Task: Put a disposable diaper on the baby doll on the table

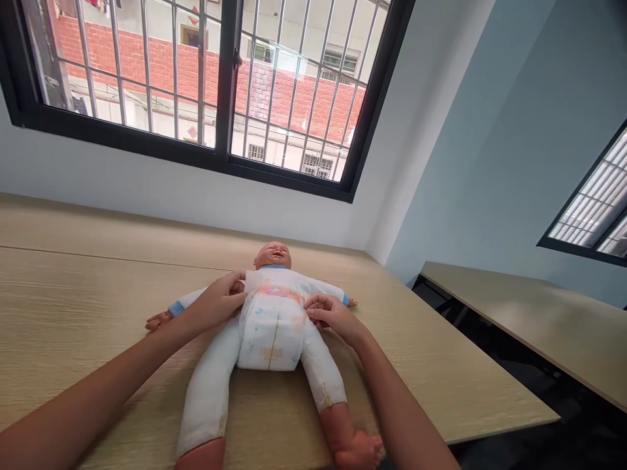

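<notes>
A baby doll (210, 385) is laid face-up on the wood-toned counter (426, 365), between and beneath the two hands. A white diaper (272, 339) is set over its hips, directly between the hands, with a pink and orange band at the waist. By the left hand (220, 302), a white flap at the diaper's upper edge is grasped between thumb and fingers. The right hand (337, 316) is placed at the diaper's opposite edge with its fingers curled against it; whether the edge is gripped cannot be told.

The doll's head (273, 254) is seen beyond both hands, and its legs are spread on the near side of them. One blue-cuffed sleeve is stretched out past each hand. Farther beyond the hands, a black-framed window (226, 91) is fitted with metal bars, and to the right of the right hand a second counter (533, 316) is seen.
</notes>
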The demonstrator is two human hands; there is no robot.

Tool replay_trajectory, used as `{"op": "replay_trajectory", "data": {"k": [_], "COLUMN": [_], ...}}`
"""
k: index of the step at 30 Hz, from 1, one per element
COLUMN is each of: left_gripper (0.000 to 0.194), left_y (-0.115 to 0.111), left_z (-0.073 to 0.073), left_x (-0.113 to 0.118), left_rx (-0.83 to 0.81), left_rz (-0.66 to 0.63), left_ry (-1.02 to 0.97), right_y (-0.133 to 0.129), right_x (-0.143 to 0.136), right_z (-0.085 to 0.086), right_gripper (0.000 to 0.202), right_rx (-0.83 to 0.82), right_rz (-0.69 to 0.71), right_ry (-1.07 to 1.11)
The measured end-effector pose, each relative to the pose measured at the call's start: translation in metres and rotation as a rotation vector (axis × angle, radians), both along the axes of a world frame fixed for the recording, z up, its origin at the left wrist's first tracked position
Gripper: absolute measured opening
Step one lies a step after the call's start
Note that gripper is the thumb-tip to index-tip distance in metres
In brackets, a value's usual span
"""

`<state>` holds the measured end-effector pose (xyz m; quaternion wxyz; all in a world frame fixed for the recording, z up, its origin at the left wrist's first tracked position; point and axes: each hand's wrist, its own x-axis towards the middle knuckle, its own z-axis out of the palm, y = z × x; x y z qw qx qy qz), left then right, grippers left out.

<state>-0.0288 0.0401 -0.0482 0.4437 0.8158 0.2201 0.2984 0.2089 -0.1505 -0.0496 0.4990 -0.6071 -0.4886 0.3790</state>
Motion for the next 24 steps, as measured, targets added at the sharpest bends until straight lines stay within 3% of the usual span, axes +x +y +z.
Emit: {"op": "replay_trajectory", "data": {"k": [6,24], "left_gripper": [0.039,0.025], "left_y": [-0.0018,-0.0011], "left_z": [0.0018,0.0003], "left_x": [0.0008,0.0023], "left_rx": [-0.073,0.158], "left_rz": [-0.040,0.026], "left_ry": [-0.011,0.110], "right_y": [-0.0017,-0.0055], "right_x": [0.0005,-0.0017], "right_z": [0.0011,0.0070], "right_gripper": [0.029,0.027], "right_rx": [-0.002,-0.018], "right_rz": [0.017,0.026], "right_ry": [-0.035,-0.049]}}
